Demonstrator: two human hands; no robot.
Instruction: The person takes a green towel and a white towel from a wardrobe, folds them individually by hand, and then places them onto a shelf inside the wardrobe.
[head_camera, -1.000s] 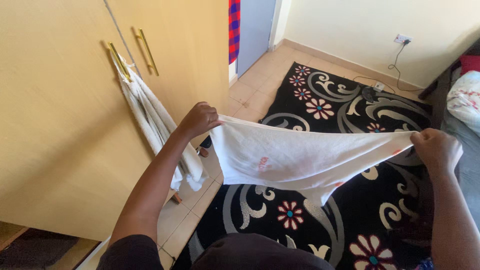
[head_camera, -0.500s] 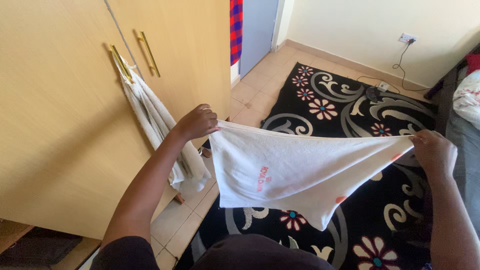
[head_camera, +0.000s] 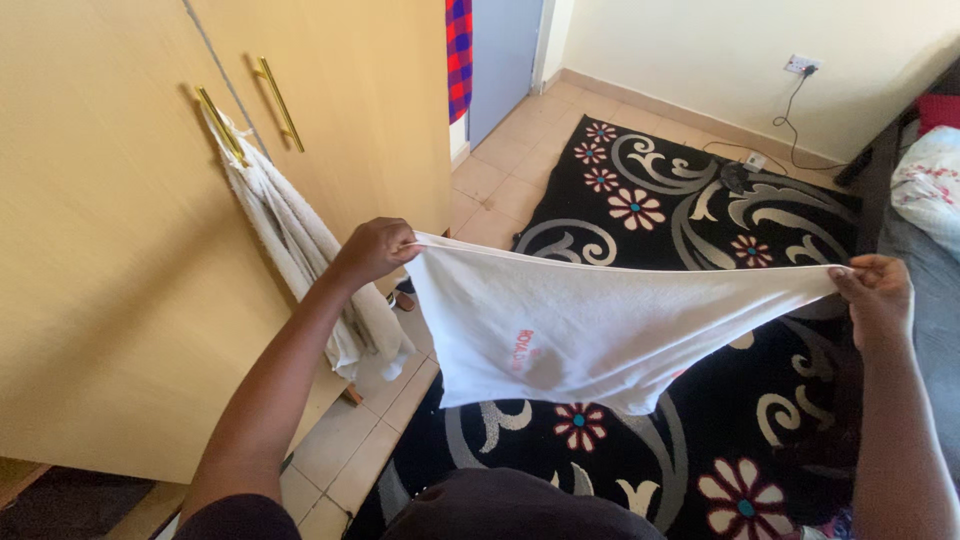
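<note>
A tall tan wardrobe (head_camera: 110, 300) fills the left side, its two doors meeting at a seam with a pair of brass handles (head_camera: 275, 102). Over the nearer handle hangs a white towel (head_camera: 300, 250), drooping down the door towards the floor. To the right of the wardrobe a black rug (head_camera: 700, 330) with grey scrolls and pink flowers covers most of the tiled floor (head_camera: 500, 180), leaving a bare strip of tile along the wardrobe's foot and up to a blue door (head_camera: 505, 50) at the far wall. A bed edge (head_camera: 925, 190) closes the right side, so the free space is the rug itself, below and ahead of the hands.

Above the rug a white cloth (head_camera: 590, 330) is stretched wide in the air, its top edge pulled almost straight and its lower part sagging to a point near the middle. The left hand (head_camera: 375, 250) is closed in a fist on the cloth's left top corner, arm reaching forward and up, close to the hanging towel. The right hand (head_camera: 878, 290) pinches the right top corner, wrist bent, arm extended near the bed. The two hands are well apart.
</note>
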